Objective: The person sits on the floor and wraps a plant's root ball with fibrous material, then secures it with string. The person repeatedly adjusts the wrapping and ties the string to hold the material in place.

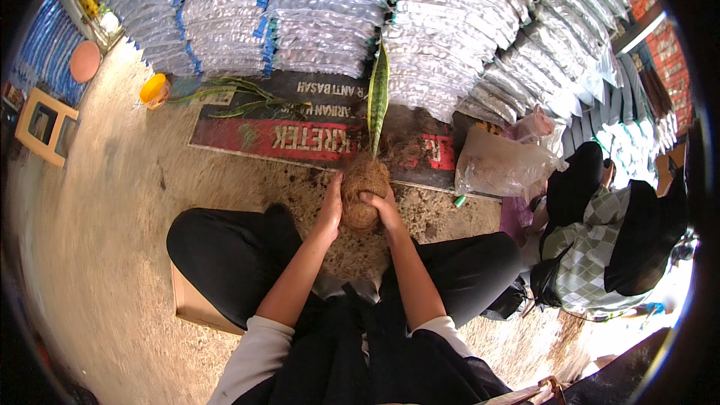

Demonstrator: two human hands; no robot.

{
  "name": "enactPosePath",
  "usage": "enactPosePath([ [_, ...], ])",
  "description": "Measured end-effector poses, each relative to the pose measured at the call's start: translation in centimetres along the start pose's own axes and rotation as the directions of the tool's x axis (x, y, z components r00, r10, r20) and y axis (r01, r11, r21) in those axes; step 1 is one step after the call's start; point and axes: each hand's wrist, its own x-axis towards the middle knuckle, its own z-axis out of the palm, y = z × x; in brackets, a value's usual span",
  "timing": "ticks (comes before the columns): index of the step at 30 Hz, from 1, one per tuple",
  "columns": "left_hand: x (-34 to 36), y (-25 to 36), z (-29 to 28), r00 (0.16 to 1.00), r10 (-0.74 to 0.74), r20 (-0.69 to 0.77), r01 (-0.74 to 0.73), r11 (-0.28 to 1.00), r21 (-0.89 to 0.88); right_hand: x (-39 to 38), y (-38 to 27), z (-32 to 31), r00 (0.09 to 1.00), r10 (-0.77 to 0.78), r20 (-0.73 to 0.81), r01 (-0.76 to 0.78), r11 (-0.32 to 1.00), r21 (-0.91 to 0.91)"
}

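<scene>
Between my hands is a round root ball wrapped in brown coconut fibre [365,180], held over the floor in front of my crossed legs. A single upright snake plant leaf [379,101], green with yellowish edges, rises from its top. My left hand [330,206] presses along the ball's left side with the fingers pointing away from me. On the other side, my right hand [382,208] cups the ball, its thumb lying across the near face. The right fingers are mostly hidden behind the ball. Dark soil crumbs are scattered on the floor around it.
Beyond my hands lies a black and red printed sheet [255,132] bearing loose snake plant leaves [251,90] and soil. A yellow-rimmed tub [154,91] and a stool [46,126] stand left. Stacked plastic packs [322,22] line the back. A plastic bag [499,163] and a seated person [600,247] are right.
</scene>
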Motion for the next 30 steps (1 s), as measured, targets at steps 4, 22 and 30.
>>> enactPosePath([
  [4,4.1,-1.0,-2.3,0.97,-0.102,-0.221,0.111,0.994,0.026,3.8,2.0,0.9,0.993,0.102,-0.052,-0.106,0.991,-0.08],
  [22,11.3,-5.1,-15.9,0.701,0.128,-0.702,0.255,0.874,0.414,7.3,12.8,-0.2,0.972,0.025,-0.235,-0.216,0.498,-0.84],
  [30,15.5,-7.4,-19.0,0.599,0.493,-0.631,0.351,0.547,0.76,7.1,9.9,0.2,0.962,-0.199,-0.187,-0.063,0.502,-0.863],
])
